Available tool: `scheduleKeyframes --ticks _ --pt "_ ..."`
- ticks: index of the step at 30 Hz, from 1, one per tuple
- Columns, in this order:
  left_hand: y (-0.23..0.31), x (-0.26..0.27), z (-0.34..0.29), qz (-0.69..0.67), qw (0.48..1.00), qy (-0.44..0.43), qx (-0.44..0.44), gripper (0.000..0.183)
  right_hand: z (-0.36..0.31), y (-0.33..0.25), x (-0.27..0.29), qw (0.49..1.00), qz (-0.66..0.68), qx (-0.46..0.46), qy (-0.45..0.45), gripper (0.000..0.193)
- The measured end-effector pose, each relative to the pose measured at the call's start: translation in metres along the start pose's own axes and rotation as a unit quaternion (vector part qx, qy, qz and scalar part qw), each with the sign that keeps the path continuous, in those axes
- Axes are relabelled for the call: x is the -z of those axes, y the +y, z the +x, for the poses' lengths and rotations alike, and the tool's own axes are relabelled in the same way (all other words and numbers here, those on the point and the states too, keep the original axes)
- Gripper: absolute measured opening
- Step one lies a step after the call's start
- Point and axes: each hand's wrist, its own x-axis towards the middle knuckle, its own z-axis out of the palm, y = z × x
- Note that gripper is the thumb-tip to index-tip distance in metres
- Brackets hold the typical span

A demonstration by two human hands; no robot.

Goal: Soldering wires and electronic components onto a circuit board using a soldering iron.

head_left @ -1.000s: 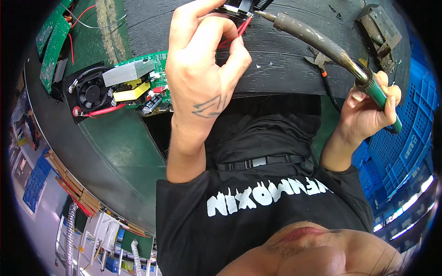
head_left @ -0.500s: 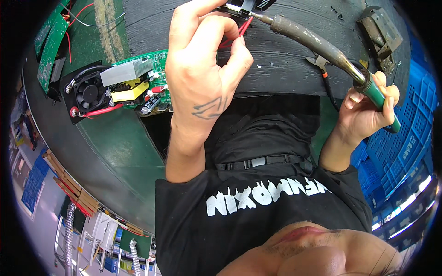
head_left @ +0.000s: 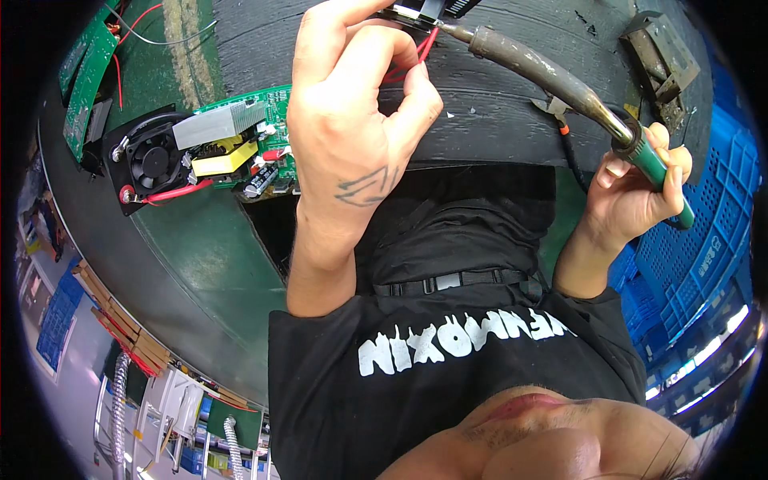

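My right hand (head_left: 636,184) is closed around the green handle of a soldering iron (head_left: 552,80). The iron's tip reaches up and left to a black part (head_left: 420,14) at the top edge, touching or nearly touching it where a red wire (head_left: 430,46) meets it. My left hand (head_left: 360,104) is closed, thumb and forefinger pinching the red wire just below that spot. Its other fingers reach to the black part, which the frame cuts off. Left of this hand lies a green circuit board (head_left: 276,104) with a heatsink, a yellow transformer and a black fan (head_left: 152,164), partly hidden by the hand.
Pliers (head_left: 554,108) with an orange-marked dark handle lie under the iron. A worn metal stand (head_left: 660,64) sits at the far right of the black mat (head_left: 488,132). More green boards (head_left: 90,96) with loose wires lie far left. Blue crates (head_left: 704,248) stand at right.
Almost nothing differs. The iron and both hands hold nearly the same place, with only a tiny shift of the left hand.
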Motion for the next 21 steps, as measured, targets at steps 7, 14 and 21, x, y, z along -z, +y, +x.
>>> scheduleKeyframes --ticks 7,14,21 --pt "-0.0010 0.0008 -0.0003 0.013 1.000 -0.004 -0.013 0.014 -0.0004 0.0005 -0.0007 1.000 0.004 -0.009 0.016 0.023" --pt "-0.0019 -0.0002 -0.0008 0.016 1.000 -0.012 -0.019 0.014 0.0005 0.0010 0.0024 1.000 0.004 -0.008 0.013 0.023" --pt "-0.0023 -0.0006 -0.0007 0.010 1.000 -0.008 -0.014 0.014 0.0010 0.0008 0.0012 1.000 -0.005 -0.008 0.004 0.022"
